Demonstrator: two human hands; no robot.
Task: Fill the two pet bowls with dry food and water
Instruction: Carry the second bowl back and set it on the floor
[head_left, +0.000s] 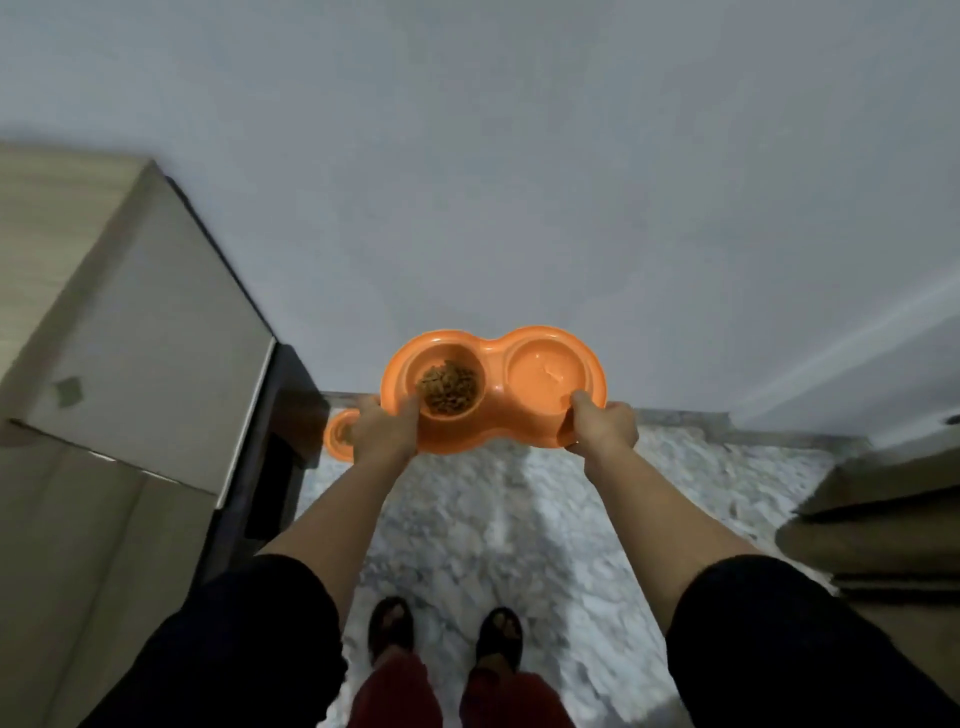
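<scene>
1. Head view: an orange double pet bowl is held out in front of the body, above a marbled floor and close to a pale wall.
2. The left hand is curled round the near left rim, thumb over the edge beside the dry food in the left well.
3. The right hand is curled round the near right rim, thumb on top by the right well, which looks glossy; water is judged likely, though it cannot be confirmed.
4. Handling, as judged: stiff moulded plastic, light, smooth and possibly slippery; the contents are loose, so a level carry is called for.
5. The two-ended rim hold is judged the soundest.
6. A second orange dish is seen on the floor beyond the left hand, beside a wooden cabinet.
</scene>
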